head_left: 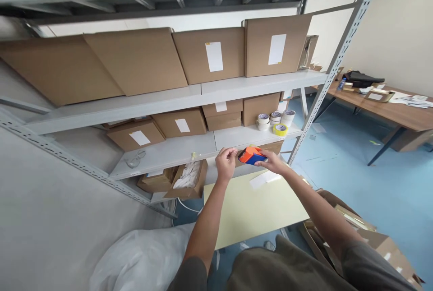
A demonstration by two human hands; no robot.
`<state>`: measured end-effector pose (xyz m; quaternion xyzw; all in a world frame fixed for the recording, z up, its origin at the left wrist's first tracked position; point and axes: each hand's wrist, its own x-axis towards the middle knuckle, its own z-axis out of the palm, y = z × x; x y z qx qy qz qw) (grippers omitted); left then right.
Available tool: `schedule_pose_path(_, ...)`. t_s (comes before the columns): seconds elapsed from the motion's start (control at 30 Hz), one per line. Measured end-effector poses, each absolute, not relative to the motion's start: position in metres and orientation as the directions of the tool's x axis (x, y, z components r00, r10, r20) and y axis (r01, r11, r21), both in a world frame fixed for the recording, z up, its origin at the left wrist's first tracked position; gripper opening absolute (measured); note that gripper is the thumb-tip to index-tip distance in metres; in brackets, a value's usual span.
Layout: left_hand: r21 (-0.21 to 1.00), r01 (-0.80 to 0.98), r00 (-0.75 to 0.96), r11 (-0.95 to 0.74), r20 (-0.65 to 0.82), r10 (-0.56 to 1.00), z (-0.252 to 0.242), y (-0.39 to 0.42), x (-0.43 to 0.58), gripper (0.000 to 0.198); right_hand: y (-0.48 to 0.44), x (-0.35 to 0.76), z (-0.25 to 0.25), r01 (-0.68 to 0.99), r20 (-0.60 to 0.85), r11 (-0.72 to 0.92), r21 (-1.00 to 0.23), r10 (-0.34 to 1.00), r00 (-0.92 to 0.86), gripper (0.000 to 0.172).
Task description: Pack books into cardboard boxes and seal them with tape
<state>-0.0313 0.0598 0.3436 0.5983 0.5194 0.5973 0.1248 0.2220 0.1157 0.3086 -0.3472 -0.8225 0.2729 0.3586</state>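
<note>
My right hand (270, 162) is wrapped round an orange and blue tape dispenser (251, 155), held up over the far edge of a pale yellow table (250, 210). Just left of the dispenser, my left hand (226, 161) has its fingers pinched together; anything between the fingertips is too small to make out. White paper (265, 179) lies on the table below the dispenser. Rolls of white tape (263, 122) and a yellow roll (280, 129) sit on the shelf behind.
A grey metal rack (233, 84) holds several cardboard boxes (277, 47). An open box (189, 180) with white material is low left. A white plastic bag (142, 259) lies front left, cardboard (382, 246) front right. A brown table (392, 113) stands at the right.
</note>
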Motion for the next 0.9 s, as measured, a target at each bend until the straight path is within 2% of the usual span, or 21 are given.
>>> schedule_pose_path(0.2,0.731,0.581,-0.404,-0.358,0.641,0.653,0.34,0.072,-0.006,0.042,0.155,0.23,0.315,0.306,0.414,0.653,-0.693,0.708,-0.573,0.047)
schedule_pose_path(0.43,0.817,0.535,-0.547,-0.217,0.53,0.648,0.326,0.097,0.003,0.04,0.207,0.241,0.292,0.29,0.37,0.636,-0.715,0.697,-0.614,0.045)
schedule_pose_path(0.53,0.799,0.567,-0.485,-0.202,0.522,0.702,0.323,0.105,0.003,0.04,0.229,0.242,0.278,0.308,0.397,0.651,-0.694,0.703,-0.591,0.042)
schedule_pose_path(0.6,0.778,0.601,-0.428,-0.184,0.508,0.748,0.321,0.109,0.003,0.042,0.243,0.24,0.268,0.356,0.437,0.675,-0.646,0.71,-0.552,0.04)
schedule_pose_path(0.63,0.776,0.61,-0.428,-0.16,0.493,0.758,0.319,0.109,0.003,0.05,0.25,0.238,0.264,0.402,0.45,0.679,-0.615,0.72,-0.528,0.038)
schedule_pose_path(0.73,0.81,0.583,-0.523,-0.058,0.43,0.736,0.314,0.106,0.002,0.091,0.275,0.228,0.256,0.559,0.444,0.636,-0.533,0.772,-0.455,0.033)
schedule_pose_path(0.77,0.821,0.57,-0.55,-0.037,0.414,0.725,0.312,0.104,0.001,0.099,0.284,0.224,0.254,0.597,0.427,0.615,-0.515,0.788,-0.443,0.031)
schedule_pose_path(0.83,0.823,0.567,-0.553,-0.023,0.402,0.73,0.306,0.097,0.0,0.099,0.303,0.216,0.253,0.65,0.38,0.586,-0.485,0.81,-0.447,0.029)
schedule_pose_path(0.9,0.814,0.581,-0.512,-0.022,0.387,0.767,0.299,0.09,0.0,0.089,0.321,0.208,0.252,0.688,0.315,0.569,-0.45,0.822,-0.474,0.031)
